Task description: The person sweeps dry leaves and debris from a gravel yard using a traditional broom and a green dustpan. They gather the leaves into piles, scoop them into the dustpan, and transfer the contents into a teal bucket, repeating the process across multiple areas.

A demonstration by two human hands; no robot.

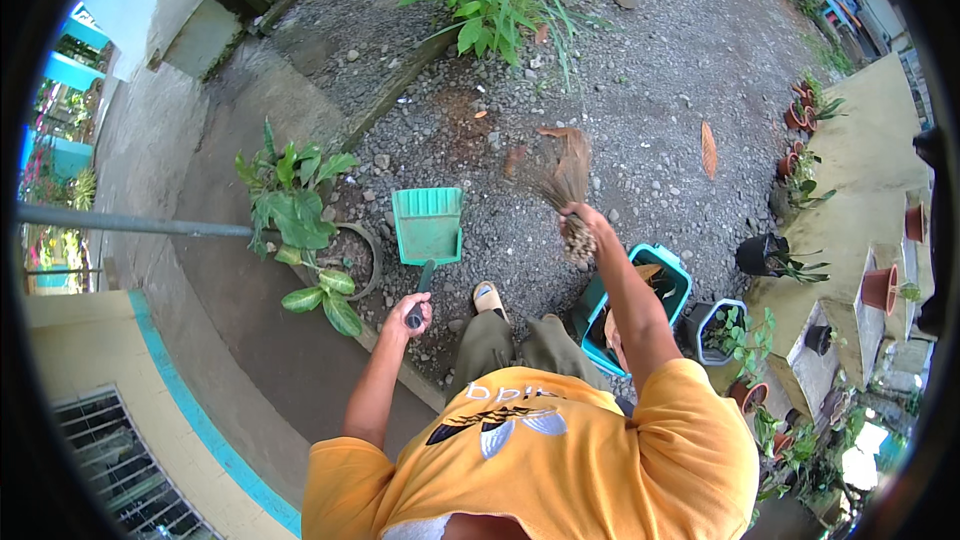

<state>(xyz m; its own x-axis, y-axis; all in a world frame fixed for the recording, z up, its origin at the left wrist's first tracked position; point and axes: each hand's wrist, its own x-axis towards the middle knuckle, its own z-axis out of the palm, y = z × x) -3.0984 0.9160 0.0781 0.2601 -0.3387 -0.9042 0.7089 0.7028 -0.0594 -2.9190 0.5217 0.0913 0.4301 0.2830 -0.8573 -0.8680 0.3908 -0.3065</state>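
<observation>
My left hand (pixel 412 314) is closed around the dark handle of a green plastic dustpan (pixel 427 226), whose empty-looking pan points away from me over the gravel. My right hand (pixel 587 226) grips the bound end of a stick broom (pixel 564 176); its bristles fan out to the upper left and look blurred. A brown dry leaf (pixel 574 136) shows at the bristle tips. Below my right forearm stands a teal plastic bin (pixel 679 272) with dry leaves in it, partly hidden by the arm. Another dry leaf (pixel 709 150) lies on the gravel to the right.
A potted leafy plant (pixel 296 210) and a grey pole (pixel 135 220) are at left, beside a concrete walkway (pixel 225 240). Green plants (pixel 487 0) grow ahead. An octagonal planter (pixel 709 341), a black pot (pixel 757 255) and concrete steps (pixel 847 157) with several pots line the right.
</observation>
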